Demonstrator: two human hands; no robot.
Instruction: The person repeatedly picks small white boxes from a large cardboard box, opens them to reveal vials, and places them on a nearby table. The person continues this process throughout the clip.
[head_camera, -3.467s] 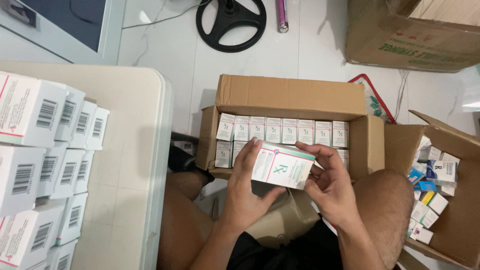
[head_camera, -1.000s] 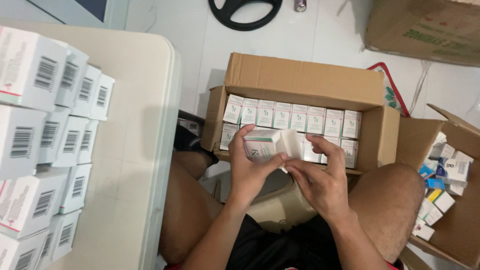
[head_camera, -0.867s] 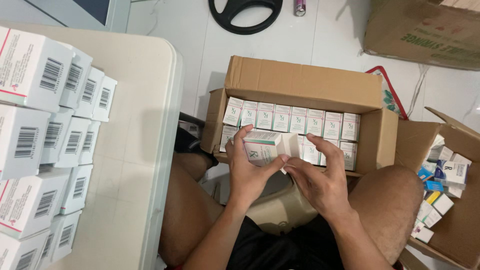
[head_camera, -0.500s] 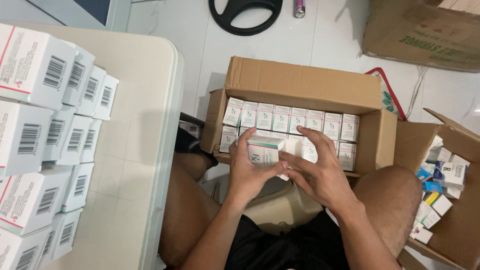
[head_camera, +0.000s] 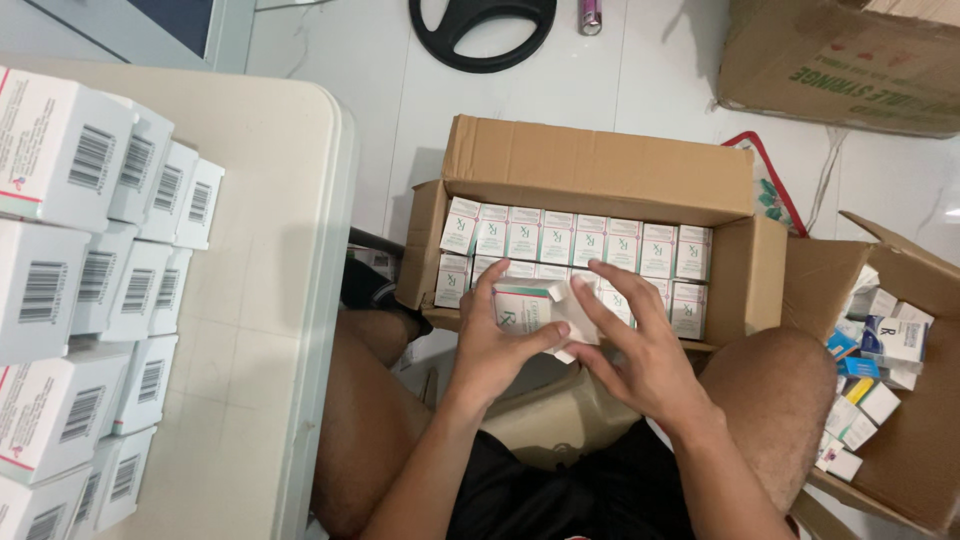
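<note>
Closing a small medicine carton (head_camera: 527, 308) over the open cardboard box (head_camera: 600, 175).
Left hand (head_camera: 492, 350) pinching carton; right hand (head_camera: 640, 350) fingers spread, pressing flap.

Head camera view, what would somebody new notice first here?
Two hands, left hand and right hand, meet on a small white carton above the knees. Behind them an open cardboard box holds rows of matching cartons. At the left, barcoded white boxes are stacked on a table.
</note>
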